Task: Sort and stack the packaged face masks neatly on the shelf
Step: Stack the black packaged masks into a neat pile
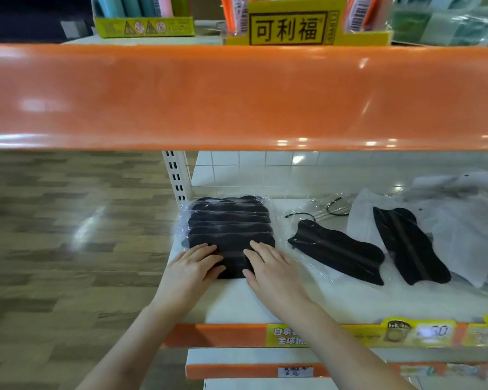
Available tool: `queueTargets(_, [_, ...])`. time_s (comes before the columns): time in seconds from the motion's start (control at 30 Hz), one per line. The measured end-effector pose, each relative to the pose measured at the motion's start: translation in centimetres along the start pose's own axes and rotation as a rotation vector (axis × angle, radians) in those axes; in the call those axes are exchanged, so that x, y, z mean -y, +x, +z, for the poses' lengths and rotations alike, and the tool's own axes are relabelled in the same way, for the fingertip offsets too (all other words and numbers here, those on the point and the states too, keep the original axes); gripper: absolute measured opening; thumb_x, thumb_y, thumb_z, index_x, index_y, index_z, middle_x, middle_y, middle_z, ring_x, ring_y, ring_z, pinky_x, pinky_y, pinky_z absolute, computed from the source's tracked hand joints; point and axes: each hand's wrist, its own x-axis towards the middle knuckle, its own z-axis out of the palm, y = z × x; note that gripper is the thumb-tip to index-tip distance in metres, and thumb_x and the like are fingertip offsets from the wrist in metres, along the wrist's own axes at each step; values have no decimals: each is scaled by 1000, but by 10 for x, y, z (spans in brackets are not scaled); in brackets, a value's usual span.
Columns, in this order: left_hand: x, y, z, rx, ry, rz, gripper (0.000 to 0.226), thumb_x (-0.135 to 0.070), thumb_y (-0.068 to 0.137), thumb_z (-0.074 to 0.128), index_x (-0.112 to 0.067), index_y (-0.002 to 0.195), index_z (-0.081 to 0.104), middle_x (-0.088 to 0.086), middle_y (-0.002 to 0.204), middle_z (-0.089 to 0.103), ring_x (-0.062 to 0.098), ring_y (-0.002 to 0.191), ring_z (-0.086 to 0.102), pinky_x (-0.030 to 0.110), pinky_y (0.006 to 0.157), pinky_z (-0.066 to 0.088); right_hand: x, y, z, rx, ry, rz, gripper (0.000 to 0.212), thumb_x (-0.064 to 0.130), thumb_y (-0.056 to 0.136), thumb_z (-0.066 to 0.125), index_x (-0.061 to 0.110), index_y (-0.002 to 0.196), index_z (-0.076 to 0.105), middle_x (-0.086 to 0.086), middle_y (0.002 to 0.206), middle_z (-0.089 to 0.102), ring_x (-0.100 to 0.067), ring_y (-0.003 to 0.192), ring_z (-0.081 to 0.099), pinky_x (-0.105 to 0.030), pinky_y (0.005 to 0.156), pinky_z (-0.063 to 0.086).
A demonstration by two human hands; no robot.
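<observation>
A stack of black face masks in clear wrappers [231, 220] lies at the left end of the white shelf [265, 302]. My left hand [193, 267] and my right hand [268, 267] rest flat on the stack's near edge, fingers straight and pressing down. To the right lies a single wrapped black mask [338, 250], angled across the shelf. Further right another black mask [408, 246] sits on top of white wrapped masks [451, 220] piled loosely at the right end.
An orange shelf edge [237, 97] overhangs close above the work area. Yellow display boxes [290, 26] stand on the upper shelf. A white slotted upright [176, 175] marks the shelf's left end, with wooden floor [68, 235] beyond. Price labels [361, 332] line the front lip.
</observation>
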Motion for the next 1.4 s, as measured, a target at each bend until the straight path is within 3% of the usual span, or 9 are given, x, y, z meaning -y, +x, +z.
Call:
queueTargets(0.27, [-15,-3,12,69,182,-201,45,-34,65,86,-16,104,71,13,113,68,29,103,67,40,80,55,12,1,7,119,19,34,49,44,79,54,14,116,67,-5,126,62,-20,116,60,-40,91,52])
queueTargets(0.43, [-10,4,17,77,147,-261,44,-28,74,80,-12,113,66,16,122,63,33,112,61,45,88,50,14,8,4,213,28,-1,56,38,102,35,11,150,25,-7,159,16,-21,146,12,-41,116,14])
queueTargets(0.6, [-6,7,15,95,89,-275,43,-27,87,67,-11,126,59,15,138,52,32,129,48,44,103,39,20,6,14,174,-17,91,50,42,86,59,12,126,61,-9,135,56,-22,126,52,-42,97,47])
queueTargets(0.7, [-7,9,11,123,87,-271,44,-26,90,63,-11,130,55,15,142,47,32,133,42,43,107,34,21,6,13,165,27,84,50,41,85,64,11,125,62,-9,134,56,-23,125,53,-43,96,48])
queueTargets(0.83, [-29,18,3,78,53,-177,39,-9,74,77,-8,112,66,15,120,64,32,106,64,43,82,54,13,9,-9,109,31,38,34,36,80,71,14,106,69,-6,122,64,-22,108,63,-37,81,55])
queueTargets(1.0, [-83,39,6,-7,-25,-34,31,-11,65,83,-14,93,70,1,98,70,22,85,69,33,60,55,-28,-2,-40,68,7,103,30,29,94,51,13,116,62,-3,125,57,-24,117,54,-39,90,45])
queueTargets(1.13, [-121,53,21,36,-84,34,31,-9,64,82,-13,92,69,1,92,69,22,83,68,30,58,53,-69,-22,-53,58,-38,242,32,24,67,82,11,94,71,-5,102,69,-25,91,68,-35,69,55])
queueTargets(1.3, [-159,81,38,210,-134,-18,41,-27,92,55,-16,131,51,2,137,49,22,125,48,37,95,43,-110,-49,-56,56,-68,379,51,26,53,91,8,97,71,-12,107,69,-28,94,68,-39,73,56])
queueTargets(1.4, [-173,93,47,331,-124,-106,54,-42,96,47,-21,144,33,4,153,27,22,141,25,39,110,31,-124,-56,-62,150,-58,414,66,41,79,73,9,133,52,-15,141,46,-31,130,45,-42,104,39])
